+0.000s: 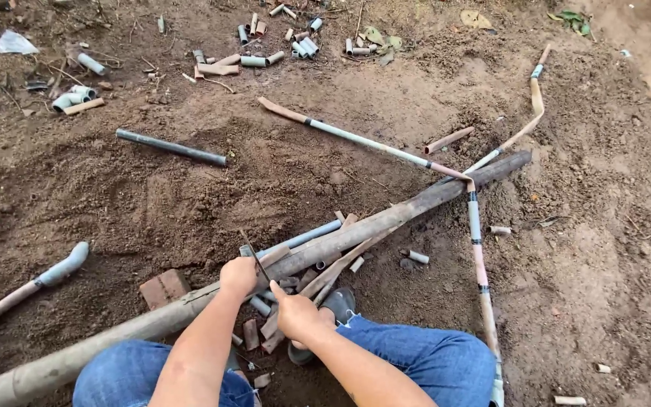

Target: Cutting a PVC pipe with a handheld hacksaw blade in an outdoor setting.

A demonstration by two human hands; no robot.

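Head view: left grip (238,276) fisted round thin dark blade (253,255), edge resting on long muddy pipe (325,243) lying diagonal across dirt ground (152,196). Right grip (294,313) closed on short pipe offcut (318,285) beside it. Pipe judged stiff, light, gritty; hold near cut.

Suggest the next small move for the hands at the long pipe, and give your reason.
Probably draw the blade in the left hand across the long pipe. It already sits on the pipe, and the right hand steadies a thin piece beside it, among cut pipe bits.
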